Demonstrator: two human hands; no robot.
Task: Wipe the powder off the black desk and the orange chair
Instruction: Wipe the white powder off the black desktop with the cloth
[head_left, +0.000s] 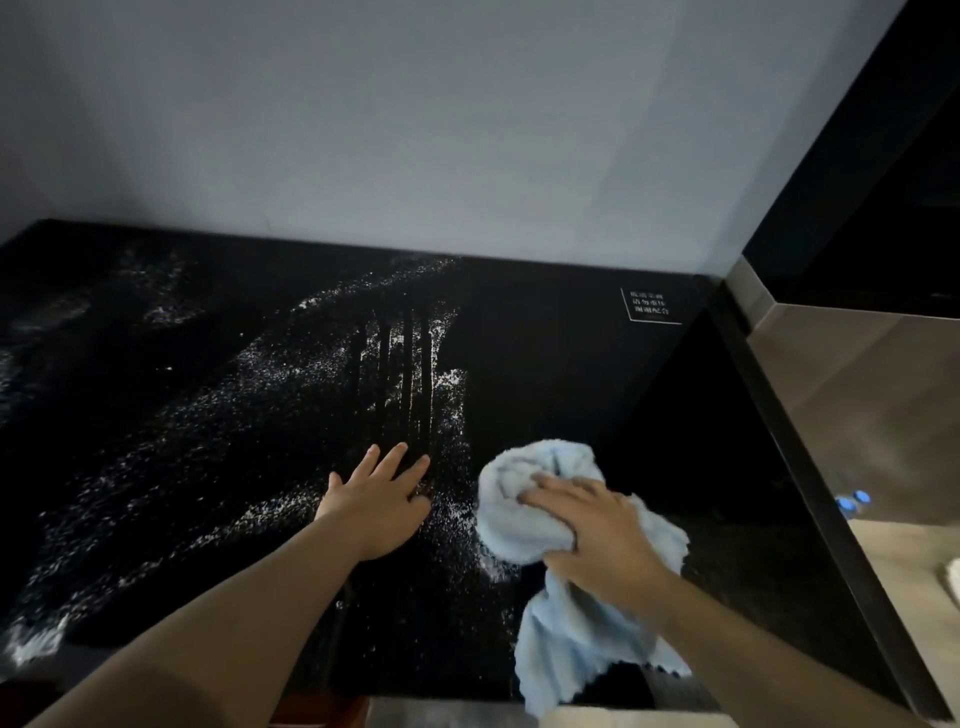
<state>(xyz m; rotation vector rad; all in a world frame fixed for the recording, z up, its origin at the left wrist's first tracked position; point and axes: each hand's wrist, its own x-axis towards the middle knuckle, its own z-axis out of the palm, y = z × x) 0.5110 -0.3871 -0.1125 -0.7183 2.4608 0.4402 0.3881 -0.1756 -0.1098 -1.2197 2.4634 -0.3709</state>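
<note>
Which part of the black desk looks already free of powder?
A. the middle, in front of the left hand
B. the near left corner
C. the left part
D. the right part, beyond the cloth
D: the black desk is dark and bare to the right of the light blue cloth under the right hand, while white powder covers the middle and left, around the left hand.

Glossy black desk (545, 374), grainy powder (270, 395), fluffy cloth (566, 623).

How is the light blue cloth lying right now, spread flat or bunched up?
Bunched up. The light blue cloth is crumpled into a wad under the right hand, with a loose tail hanging over the black desk front edge.
</note>
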